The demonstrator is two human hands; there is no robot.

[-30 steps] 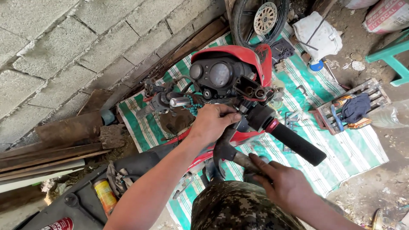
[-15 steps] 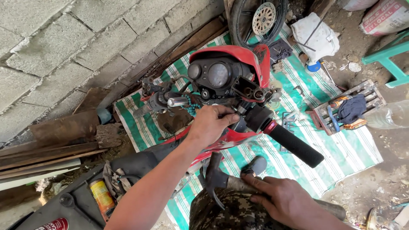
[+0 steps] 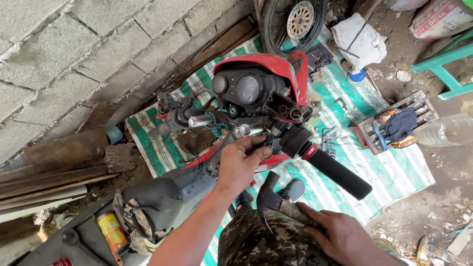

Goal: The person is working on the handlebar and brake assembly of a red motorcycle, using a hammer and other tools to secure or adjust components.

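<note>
The left hand (image 3: pixel 240 162) is closing its fingers around the motorcycle handlebar (image 3: pixel 256 132) at its middle, just below the black instrument cluster (image 3: pixel 246 88), gripping the metal there. The right hand (image 3: pixel 342 236) is lying low by the person's camouflage-clad knee (image 3: pixel 261 246), fingers curled loosely over the handle of a claw hammer (image 3: pixel 271 199) whose dark head is pointing up toward the left hand. Just right of the left hand, the black rubber grip (image 3: pixel 337 173) is slanting outward above the hammer. Left of that hand, the bare chrome bar end (image 3: pixel 199 120) is sticking out with turquoise beads (image 3: pixel 217 127) hanging beside it. Beyond both hands, the red front cowl (image 3: pixel 266 63) is facing a spoked wheel (image 3: pixel 295 19). Beneath everything a green-striped tarp (image 3: pixel 394 172) is spreading, with a tool tray (image 3: pixel 394 123) lying well right of the hands.
</note>
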